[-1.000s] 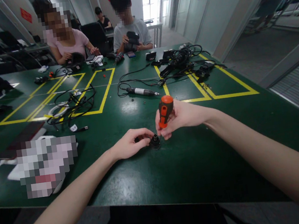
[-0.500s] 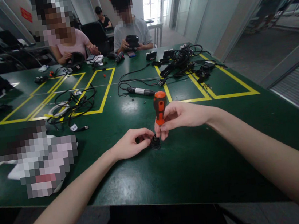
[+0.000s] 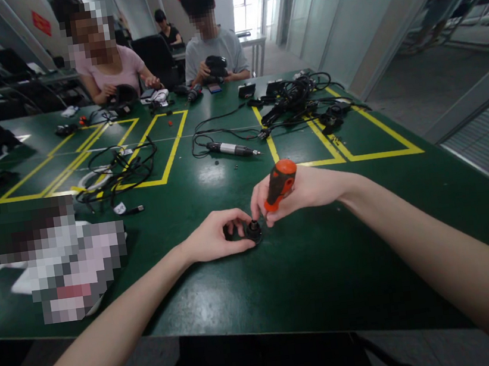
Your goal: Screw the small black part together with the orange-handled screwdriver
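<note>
A small round black part lies on the green table, with a narrower raised piece in its middle. My left hand grips its left side between thumb and fingers. In my right hand is a screwdriver with an orange and black handle, tilted so that its top leans right. Its lower end is partly hidden by my fingers and points down toward the part's right side. Whether the tip touches the part I cannot tell.
Beyond my hands lies a pen-shaped electric screwdriver on its cord. Tangled black cables lie at the far right, more cables at the left. A blurred-out white and pink item rests at the left. Two people sit across, handling black devices.
The screwdriver's handle has tipped to the right and lowered a little. My left thumb has shifted along the near side of the black part.
</note>
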`<state>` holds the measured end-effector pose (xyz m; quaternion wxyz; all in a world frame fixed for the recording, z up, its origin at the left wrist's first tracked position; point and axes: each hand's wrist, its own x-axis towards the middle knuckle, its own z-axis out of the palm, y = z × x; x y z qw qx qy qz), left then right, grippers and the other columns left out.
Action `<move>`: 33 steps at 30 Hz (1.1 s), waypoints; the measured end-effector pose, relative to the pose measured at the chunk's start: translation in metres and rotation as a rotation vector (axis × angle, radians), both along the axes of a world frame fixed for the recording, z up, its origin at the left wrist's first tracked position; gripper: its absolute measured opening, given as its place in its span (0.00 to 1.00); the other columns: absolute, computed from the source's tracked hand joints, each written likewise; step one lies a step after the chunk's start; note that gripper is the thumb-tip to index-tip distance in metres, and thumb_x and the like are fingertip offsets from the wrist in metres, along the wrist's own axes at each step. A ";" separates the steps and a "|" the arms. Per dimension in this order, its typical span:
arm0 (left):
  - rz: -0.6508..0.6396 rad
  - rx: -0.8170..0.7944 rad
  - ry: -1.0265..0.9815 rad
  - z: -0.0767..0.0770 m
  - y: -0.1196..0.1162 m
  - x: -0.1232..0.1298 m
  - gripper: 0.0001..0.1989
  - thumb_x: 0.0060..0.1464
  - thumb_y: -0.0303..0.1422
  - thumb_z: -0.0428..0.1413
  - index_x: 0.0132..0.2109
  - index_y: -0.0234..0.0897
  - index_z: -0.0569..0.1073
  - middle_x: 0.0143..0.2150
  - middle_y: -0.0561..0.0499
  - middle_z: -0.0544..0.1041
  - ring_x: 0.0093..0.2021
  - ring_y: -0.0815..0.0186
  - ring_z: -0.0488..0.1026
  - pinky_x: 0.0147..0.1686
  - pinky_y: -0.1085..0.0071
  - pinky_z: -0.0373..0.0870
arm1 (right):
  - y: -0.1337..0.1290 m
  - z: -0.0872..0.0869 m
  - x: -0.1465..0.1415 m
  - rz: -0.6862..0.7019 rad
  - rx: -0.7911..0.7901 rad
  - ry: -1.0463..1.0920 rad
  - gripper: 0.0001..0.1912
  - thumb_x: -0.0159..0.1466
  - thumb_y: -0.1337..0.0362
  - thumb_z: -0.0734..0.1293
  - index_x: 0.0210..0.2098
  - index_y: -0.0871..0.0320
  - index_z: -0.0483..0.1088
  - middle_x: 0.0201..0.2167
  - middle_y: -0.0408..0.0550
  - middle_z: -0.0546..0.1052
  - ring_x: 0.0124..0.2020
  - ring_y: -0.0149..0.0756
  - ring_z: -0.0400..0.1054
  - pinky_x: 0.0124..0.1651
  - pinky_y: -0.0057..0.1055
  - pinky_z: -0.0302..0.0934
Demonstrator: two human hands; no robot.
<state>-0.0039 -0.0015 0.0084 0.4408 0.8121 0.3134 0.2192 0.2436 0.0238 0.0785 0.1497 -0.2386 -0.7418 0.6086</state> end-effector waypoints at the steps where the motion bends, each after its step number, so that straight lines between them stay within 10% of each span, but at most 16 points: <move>1: 0.008 -0.004 0.000 0.000 0.000 0.000 0.16 0.52 0.37 0.67 0.46 0.34 0.78 0.33 0.53 0.77 0.32 0.69 0.72 0.34 0.73 0.67 | 0.001 0.001 0.001 -0.005 0.025 -0.008 0.12 0.57 0.61 0.80 0.36 0.62 0.79 0.38 0.49 0.84 0.37 0.35 0.78 0.44 0.33 0.74; 24: 0.051 -0.066 0.039 0.002 -0.003 0.004 0.14 0.52 0.37 0.68 0.42 0.34 0.78 0.31 0.55 0.74 0.31 0.70 0.70 0.32 0.74 0.65 | -0.002 -0.004 -0.004 -0.065 -0.180 0.076 0.16 0.60 0.59 0.79 0.35 0.61 0.71 0.36 0.50 0.84 0.34 0.33 0.79 0.42 0.32 0.75; 33: 0.058 -0.059 0.029 0.002 -0.002 0.004 0.14 0.52 0.36 0.68 0.43 0.34 0.78 0.30 0.55 0.75 0.31 0.69 0.70 0.32 0.74 0.64 | -0.001 0.003 0.000 -0.085 0.128 -0.001 0.11 0.57 0.64 0.79 0.30 0.61 0.75 0.30 0.43 0.79 0.31 0.31 0.73 0.36 0.28 0.69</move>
